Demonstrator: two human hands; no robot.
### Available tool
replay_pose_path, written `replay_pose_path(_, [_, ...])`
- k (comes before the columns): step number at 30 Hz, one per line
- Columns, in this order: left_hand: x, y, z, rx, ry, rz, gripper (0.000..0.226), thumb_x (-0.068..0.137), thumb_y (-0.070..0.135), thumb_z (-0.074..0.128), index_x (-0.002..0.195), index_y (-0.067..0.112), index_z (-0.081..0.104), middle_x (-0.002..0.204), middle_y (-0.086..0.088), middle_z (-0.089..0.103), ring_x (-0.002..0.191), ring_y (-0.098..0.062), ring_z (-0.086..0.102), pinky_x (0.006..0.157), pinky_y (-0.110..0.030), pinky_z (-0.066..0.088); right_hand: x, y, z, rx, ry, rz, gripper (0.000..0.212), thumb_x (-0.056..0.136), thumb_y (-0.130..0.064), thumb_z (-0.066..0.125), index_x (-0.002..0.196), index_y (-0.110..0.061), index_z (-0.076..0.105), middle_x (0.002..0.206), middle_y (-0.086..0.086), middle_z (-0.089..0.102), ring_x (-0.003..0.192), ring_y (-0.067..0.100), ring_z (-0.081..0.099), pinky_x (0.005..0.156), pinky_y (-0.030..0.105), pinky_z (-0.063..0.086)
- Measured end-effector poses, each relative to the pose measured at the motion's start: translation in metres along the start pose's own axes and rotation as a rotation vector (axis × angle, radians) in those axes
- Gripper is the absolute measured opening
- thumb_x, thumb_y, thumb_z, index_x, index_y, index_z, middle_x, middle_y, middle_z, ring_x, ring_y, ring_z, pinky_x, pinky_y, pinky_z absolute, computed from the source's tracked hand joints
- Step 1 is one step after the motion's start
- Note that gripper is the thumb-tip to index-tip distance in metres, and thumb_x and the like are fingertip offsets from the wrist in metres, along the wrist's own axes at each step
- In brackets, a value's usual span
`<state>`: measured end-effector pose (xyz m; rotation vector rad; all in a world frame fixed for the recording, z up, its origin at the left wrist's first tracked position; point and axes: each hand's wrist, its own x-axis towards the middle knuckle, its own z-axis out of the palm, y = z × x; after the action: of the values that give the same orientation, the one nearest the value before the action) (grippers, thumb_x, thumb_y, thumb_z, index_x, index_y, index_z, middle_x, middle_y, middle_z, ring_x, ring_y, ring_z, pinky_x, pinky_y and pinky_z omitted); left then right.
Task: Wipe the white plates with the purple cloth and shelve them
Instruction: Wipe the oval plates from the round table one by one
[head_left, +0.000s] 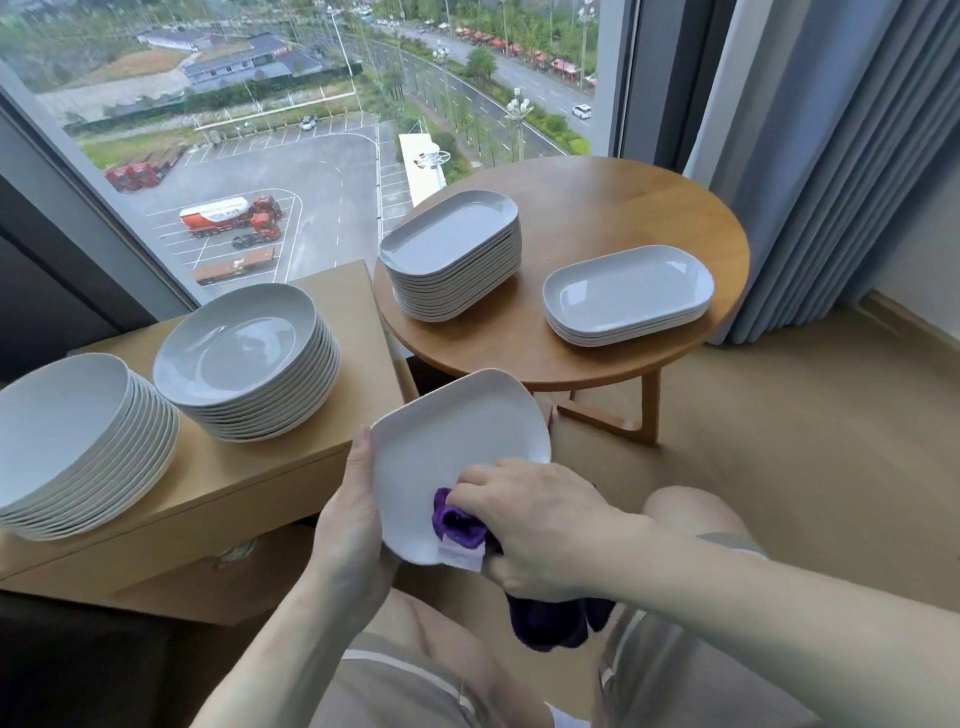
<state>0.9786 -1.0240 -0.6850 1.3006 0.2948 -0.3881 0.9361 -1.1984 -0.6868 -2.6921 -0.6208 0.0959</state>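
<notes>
Right hand (535, 525) is bunched around the cloth (460, 522), fingers curled over it and pressing it onto the near part of the plate (457, 441); the rest of the cloth hangs below our wrist. Our left hand (348, 514) grips the plate by its left rim, thumb lying along the edge, fingers hidden beneath. We hold the plate tilted above our knees, near the corner of the low desk (291, 467) and clear of it.

We judge ourselves mid-wipe on this one plate, with much left to do. Two tall stacks of round plates (244, 353) stand on the low desk to our left. On the round desk (613, 218) ahead, a tall stack of oblong plates (452, 249) sits beside a short stack (628, 291) of a few more. We cannot tell which stacks are wiped and which are waiting, though the short one may be the finished pile, or the one we are drawing from. No shelf is in view, so shelving seems not yet begun.
</notes>
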Motion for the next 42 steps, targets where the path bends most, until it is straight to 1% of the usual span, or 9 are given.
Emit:
replay_pose_path(5, [-0.01,0.005,-0.004,-0.017,-0.028,0.061,0.053,0.103,0.057,0.039,0.122,0.02,0.071,0.114,-0.007,0.079,0.098,-0.022,0.077,0.075,-0.034,0.064,0.005,0.041,-0.011,-0.038,0.004,0.181,0.014,0.087,-0.031,0.059,0.094,-0.026,0.048,0.096,-0.01,0.05,0.092,0.023,0.055,0.073,0.037,0.049])
replay_pose_path(10, [-0.018,-0.006,0.005,-0.03,0.012,0.031,0.06,0.094,0.063,0.045,0.129,0.021,0.069,0.122,-0.007,0.076,0.107,-0.025,0.074,0.081,-0.037,0.057,0.007,0.066,-0.024,-0.003,0.095,0.319,0.013,0.085,-0.028,0.057,0.088,-0.027,0.044,0.093,-0.008,0.044,0.087,0.022,0.049,0.068,0.037,0.045])
replay_pose_path(13, [-0.017,-0.004,0.008,-0.053,0.04,-0.002,0.058,0.103,0.06,0.035,0.132,0.022,0.067,0.126,-0.005,0.075,0.116,-0.027,0.071,0.1,-0.045,0.053,0.007,0.077,-0.034,0.075,0.236,0.378,0.02,0.087,-0.026,0.058,0.082,-0.031,0.039,0.091,-0.008,0.042,0.082,0.019,0.047,0.059,0.031,0.035])
replay_pose_path(19, [0.01,0.014,0.019,-0.012,0.137,0.045,0.058,0.109,0.057,0.027,0.134,0.02,0.065,0.125,-0.007,0.075,0.116,-0.029,0.071,0.105,-0.05,0.051,0.002,0.1,-0.049,0.204,0.481,0.471,0.017,0.086,-0.025,0.064,0.084,-0.028,0.047,0.089,-0.008,0.047,0.078,0.02,0.052,0.062,0.036,0.045])
replay_pose_path(22, [0.033,0.037,0.041,-0.042,0.199,0.103,0.049,0.11,0.052,0.036,0.13,0.018,0.065,0.118,-0.005,0.078,0.108,-0.027,0.073,0.094,-0.047,0.058,0.0,0.11,-0.055,0.241,0.536,0.494,0.025,0.086,-0.025,0.065,0.077,-0.029,0.042,0.085,-0.009,0.046,0.074,0.02,0.052,0.061,0.037,0.044])
replay_pose_path(25, [0.059,0.065,0.065,-0.041,0.201,0.13,0.042,0.11,0.047,0.04,0.124,0.017,0.065,0.114,-0.005,0.078,0.106,-0.027,0.073,0.097,-0.047,0.057,-0.002,0.12,-0.06,0.301,0.596,0.531,0.022,0.086,-0.024,0.065,0.078,-0.024,0.045,0.086,-0.007,0.048,0.072,0.018,0.053,0.064,0.04,0.048])
replay_pose_path(29, [0.094,0.098,0.092,-0.006,0.191,0.126,0.033,0.111,0.043,0.041,0.104,0.018,0.06,0.102,-0.006,0.072,0.091,-0.025,0.071,0.08,-0.044,0.061,-0.003,0.128,-0.066,0.339,0.651,0.576,0.02,0.086,-0.022,0.064,0.078,-0.024,0.045,0.087,-0.007,0.048,0.07,0.015,0.053,0.063,0.038,0.047])
replay_pose_path(36, [0.179,0.136,0.107,0.112,0.248,0.153,0.038,0.106,0.034,0.053,0.132,0.006,0.058,0.118,-0.015,0.071,0.099,-0.031,0.073,0.058,-0.04,0.063,-0.007,0.134,-0.068,0.357,0.602,0.588,0.02,0.087,-0.026,0.062,0.079,-0.027,0.043,0.09,-0.007,0.049,0.072,0.015,0.054,0.062,0.032,0.046])
replay_pose_path(42, [0.21,0.154,0.108,0.08,0.322,0.171,0.031,0.103,0.025,0.057,0.129,0.006,0.059,0.116,-0.017,0.07,0.093,-0.032,0.072,0.056,-0.039,0.064,-0.005,0.137,-0.064,0.372,0.544,0.51,0.025,0.084,-0.027,0.059,0.075,-0.031,0.036,0.086,-0.007,0.046,0.07,0.014,0.05,0.061,0.028,0.04])
